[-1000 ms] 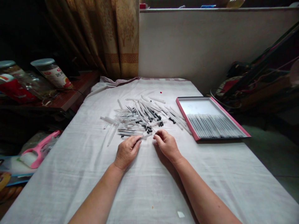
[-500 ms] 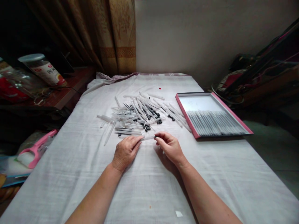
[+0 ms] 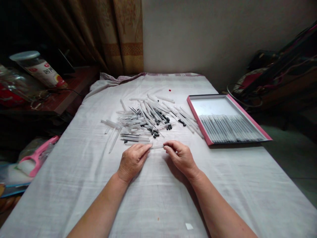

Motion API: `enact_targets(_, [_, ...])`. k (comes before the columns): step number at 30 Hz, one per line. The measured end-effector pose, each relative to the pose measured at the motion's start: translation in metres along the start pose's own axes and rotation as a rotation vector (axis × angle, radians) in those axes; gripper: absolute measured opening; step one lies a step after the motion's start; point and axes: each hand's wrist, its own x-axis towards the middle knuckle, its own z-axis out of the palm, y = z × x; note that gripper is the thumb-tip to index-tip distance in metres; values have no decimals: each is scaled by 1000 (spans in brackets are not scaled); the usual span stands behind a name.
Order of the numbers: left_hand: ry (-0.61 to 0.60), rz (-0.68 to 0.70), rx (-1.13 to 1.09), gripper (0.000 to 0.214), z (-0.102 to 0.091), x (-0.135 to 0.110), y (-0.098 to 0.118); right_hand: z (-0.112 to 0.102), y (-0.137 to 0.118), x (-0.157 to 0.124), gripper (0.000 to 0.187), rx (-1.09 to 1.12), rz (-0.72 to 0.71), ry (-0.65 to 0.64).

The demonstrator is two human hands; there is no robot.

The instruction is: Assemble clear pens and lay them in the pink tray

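A translucent pen barrel (image 3: 157,147) stretches level between my two hands, just in front of the pile. My left hand (image 3: 132,160) is closed around its left part, thumb and forefinger pinching it. At its right end the fingertips of my right hand (image 3: 180,157) are pinched together, with a trace of black between them; the fingers hide most of it. Right beyond lies a loose pile of clear pen barrels (image 3: 131,119), dark thin refills (image 3: 131,135) and small black plugs (image 3: 155,134).
To the right sits a shallow pink-edged box (image 3: 250,116) with a row of assembled-looking pens (image 3: 230,129). A red bit (image 3: 169,90) lies at the back, a white scrap (image 3: 189,226) near the front. Jar (image 3: 43,71) and pink-handled item (image 3: 37,160) stand off the left edge.
The view has shifted slightly. The black piece at my right fingertips, visible before, is now mostly covered as the fingers press against the barrel's end. My left hand keeps its grip.
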Motion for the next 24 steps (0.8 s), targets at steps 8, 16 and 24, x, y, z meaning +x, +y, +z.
enact_targets(8, [-4,27,-27,26,0,0,1,-2,0,0,40,-146,34,-74])
enact_targets(16, [-2,-33,-43,25,-2,1,2,-2,0,-2,23,133,150,-94])
enact_targets(24, [-28,-49,-50,25,-2,0,2,-2,-3,0,21,-4,95,-106])
